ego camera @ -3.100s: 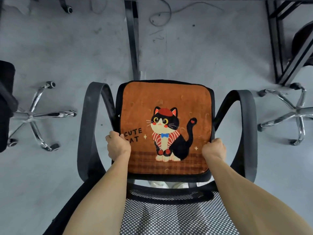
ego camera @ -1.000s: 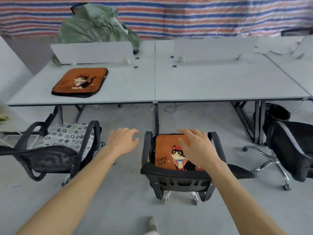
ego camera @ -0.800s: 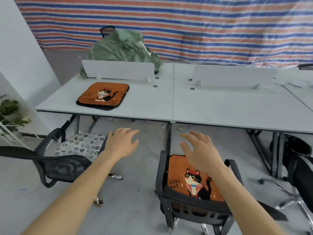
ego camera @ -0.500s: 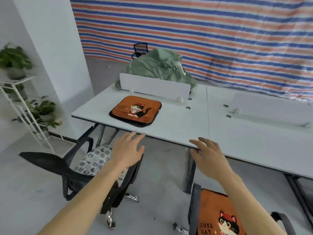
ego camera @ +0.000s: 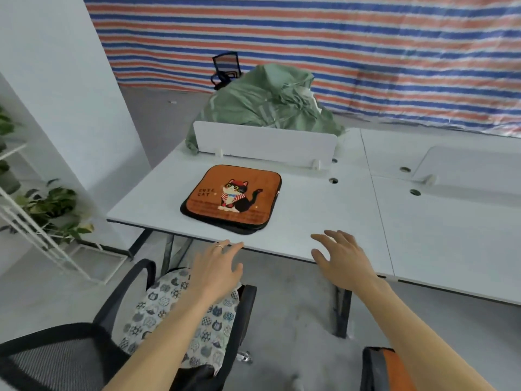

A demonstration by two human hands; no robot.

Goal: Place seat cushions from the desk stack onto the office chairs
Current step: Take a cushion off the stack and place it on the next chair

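Note:
An orange cat-print cushion (ego camera: pixel 234 200) tops a small stack with dark edges on the white desk (ego camera: pixel 324 221). Below the desk's front edge, a black office chair (ego camera: pixel 124 289) carries a white cat-patterned cushion (ego camera: pixel 166 309). At the bottom right, another chair's armrest (ego camera: pixel 369 368) shows beside a sliver of its orange cushion (ego camera: pixel 394 371). My left hand (ego camera: pixel 218 270) hovers with fingers spread over the patterned chair, near the desk edge. My right hand (ego camera: pixel 342 261) hovers with fingers spread at the desk's front edge. Both hold nothing.
A white divider panel (ego camera: pixel 265 143) stands behind the stack, with a green tarp bundle (ego camera: pixel 270 100) beyond it. A white plant rack (ego camera: pixel 33 210) and a white pillar (ego camera: pixel 56 88) are at the left. A second desk section (ego camera: pixel 456 230) extends right.
My view has swung up and left from the orange-cushioned chair to the desk stack. Both hands let go of that cushion and have reached forward, closer to the desk edge.

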